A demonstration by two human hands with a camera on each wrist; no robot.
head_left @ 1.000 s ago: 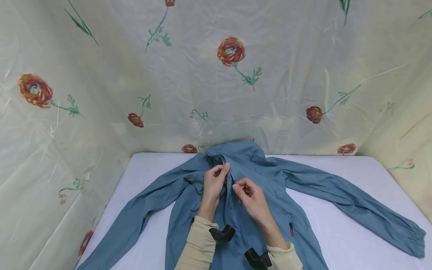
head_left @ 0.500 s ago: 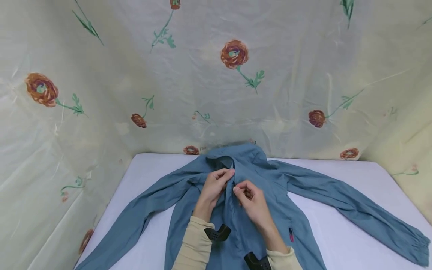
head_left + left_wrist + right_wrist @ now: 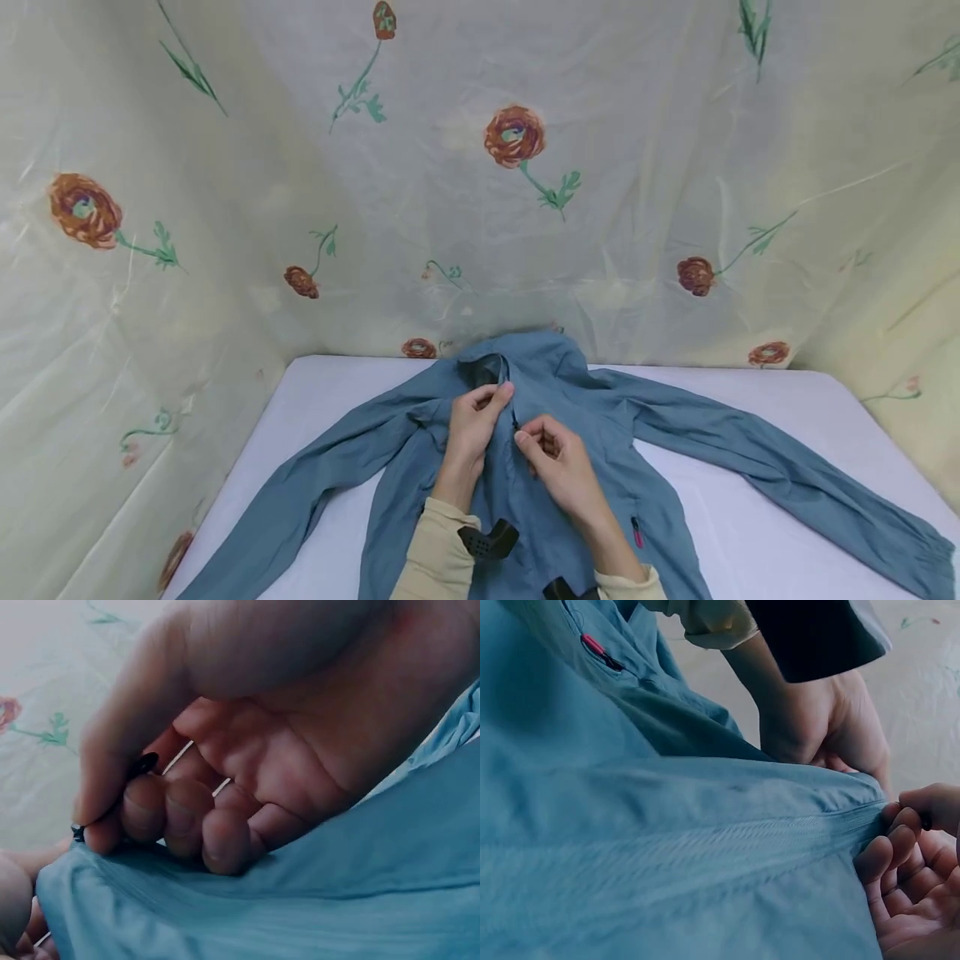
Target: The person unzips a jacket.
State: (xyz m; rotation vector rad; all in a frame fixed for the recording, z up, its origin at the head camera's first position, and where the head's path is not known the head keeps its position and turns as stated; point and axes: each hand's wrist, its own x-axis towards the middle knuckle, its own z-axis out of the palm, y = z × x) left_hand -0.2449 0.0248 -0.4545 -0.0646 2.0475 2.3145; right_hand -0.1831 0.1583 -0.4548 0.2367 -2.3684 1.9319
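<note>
A blue-grey jacket lies front side up, both sleeves spread out. My left hand pinches its front edge just below the collar, thumb against the fingertips. In my right hand a small black zipper pull is held between thumb and index finger, lower on the same front edge. The left wrist view has the right hand large, with the black pull sticking out between its curled fingers. Toward that view's lower left, part of the left hand grips the cloth. The zipper teeth are mostly covered.
A white table carries the jacket, and a flower-printed curtain rises at the back and sides. A pocket zip with a pink tab shows on the jacket's right front. Each wrist wears a black camera.
The head view has tilted slightly. Both hands keep their grips at nearly the same spots, while the collar's front edge has shifted slightly and stands a little more upright.
</note>
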